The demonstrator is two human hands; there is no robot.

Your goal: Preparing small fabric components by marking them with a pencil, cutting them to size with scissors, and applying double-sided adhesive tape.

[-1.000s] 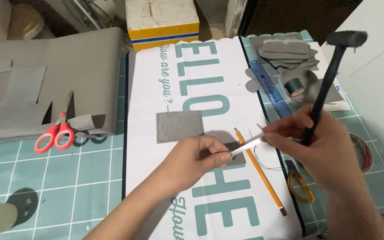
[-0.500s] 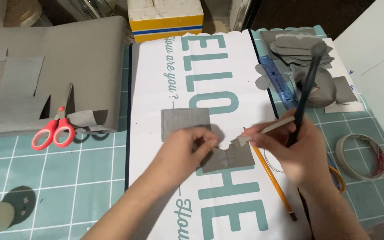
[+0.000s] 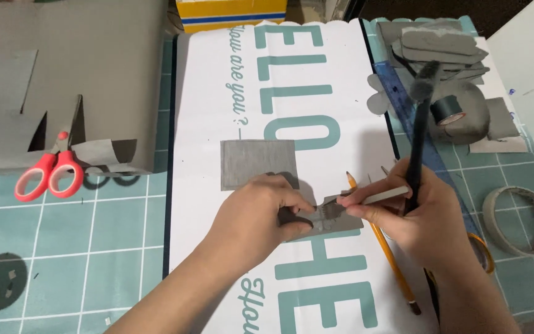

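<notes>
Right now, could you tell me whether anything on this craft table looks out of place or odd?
The right hand grips a black hammer while also pinching a grey card piece with the left hand; awkward for such fine work.

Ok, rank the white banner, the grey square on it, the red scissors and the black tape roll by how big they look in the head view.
1. White banner, by far the largest.
2. Grey square.
3. Red scissors; close to the square, so that order is unsure.
4. Black tape roll, smallest, though it lies farther from the camera.
</notes>
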